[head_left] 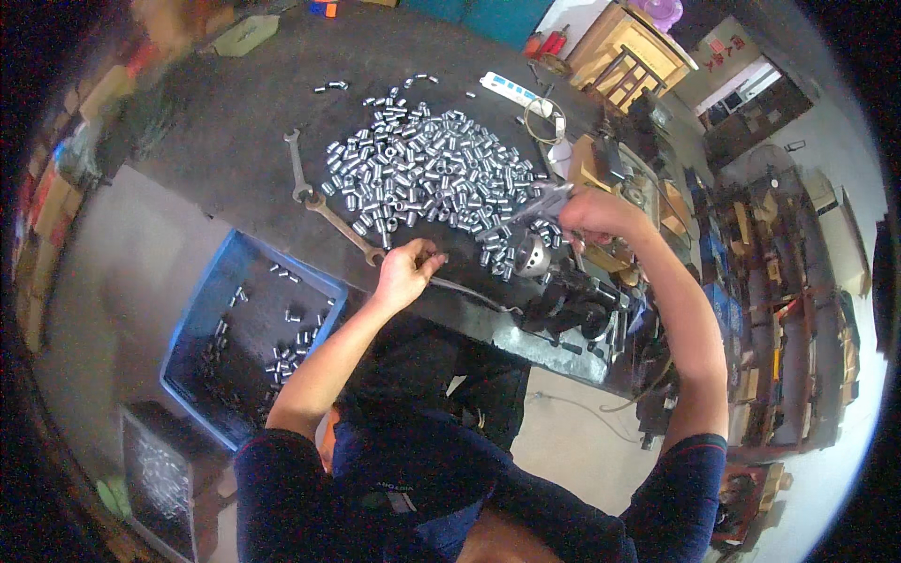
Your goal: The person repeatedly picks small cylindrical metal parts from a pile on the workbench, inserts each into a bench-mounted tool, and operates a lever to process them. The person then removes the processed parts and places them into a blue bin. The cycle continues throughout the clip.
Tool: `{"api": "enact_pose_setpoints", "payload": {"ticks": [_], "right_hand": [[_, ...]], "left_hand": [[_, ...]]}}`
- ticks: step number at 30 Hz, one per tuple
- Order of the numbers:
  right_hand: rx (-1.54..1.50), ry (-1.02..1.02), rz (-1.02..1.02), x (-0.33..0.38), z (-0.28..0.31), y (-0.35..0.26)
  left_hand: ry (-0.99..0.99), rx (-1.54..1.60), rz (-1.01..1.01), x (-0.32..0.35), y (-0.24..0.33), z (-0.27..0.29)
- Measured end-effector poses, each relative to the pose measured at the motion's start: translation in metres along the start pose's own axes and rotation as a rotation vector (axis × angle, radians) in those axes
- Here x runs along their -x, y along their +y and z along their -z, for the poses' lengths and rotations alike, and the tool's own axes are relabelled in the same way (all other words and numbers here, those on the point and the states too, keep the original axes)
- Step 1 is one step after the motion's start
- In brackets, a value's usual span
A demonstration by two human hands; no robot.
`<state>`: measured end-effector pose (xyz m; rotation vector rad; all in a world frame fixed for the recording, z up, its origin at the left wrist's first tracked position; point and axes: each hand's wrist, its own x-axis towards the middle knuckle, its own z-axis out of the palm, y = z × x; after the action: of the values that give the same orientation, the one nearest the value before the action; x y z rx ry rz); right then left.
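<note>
My left hand (pixel 410 273) is over the front edge of the dark workbench (pixel 235 131), thumb and fingers curled together. Whatever it pinches, if anything, is too small to make out. Farther right, my right hand (pixel 601 217) is closed round a flat silver tool (pixel 544 201) that points left over the metal parts; its exact kind is unclear. A large pile of short, shiny cylindrical metal fittings (pixel 432 164) spreads in front of both hands. Below the right hand sits a round metal fixture (pixel 533 255). A thin metal rod (pixel 474 293) lies along the bench edge beside my left hand.
Two open-ended wrenches, one silver (pixel 297 164) and one brownish (pixel 347 228), lie left of the pile. A blue bin (pixel 194 324) with some fittings stands at the lower left, near a dark crate (pixel 131 450). A white power strip (pixel 514 91) lies behind; shelves (pixel 779 375) stand right.
</note>
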<state>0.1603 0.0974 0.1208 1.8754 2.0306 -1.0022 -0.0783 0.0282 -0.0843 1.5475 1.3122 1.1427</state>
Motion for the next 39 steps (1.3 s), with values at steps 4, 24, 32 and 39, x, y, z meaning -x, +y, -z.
{"api": "enact_pose_setpoints", "payload": {"ticks": [4, 24, 32, 39], "right_hand": [[-0.154, 0.289, -0.039, 0.076, 0.015, -0.021], [-0.442, 0.139, 0.197, 0.144, -0.226, 0.114], [-0.556, -0.028, 0.297, 0.093, -0.308, 0.128], [-0.755, -0.167, 0.285, 0.064, -0.334, 0.088]], "left_hand": [[-0.065, 0.349, 0.118, 0.001, 0.011, 0.009], [-0.812, 0.763, 0.564, 0.121, -0.022, -0.007], [-0.617, 0.696, 0.297, 0.077, 0.013, 0.018], [-0.513, 0.63, -0.002, -0.001, 0.075, 0.009]]}}
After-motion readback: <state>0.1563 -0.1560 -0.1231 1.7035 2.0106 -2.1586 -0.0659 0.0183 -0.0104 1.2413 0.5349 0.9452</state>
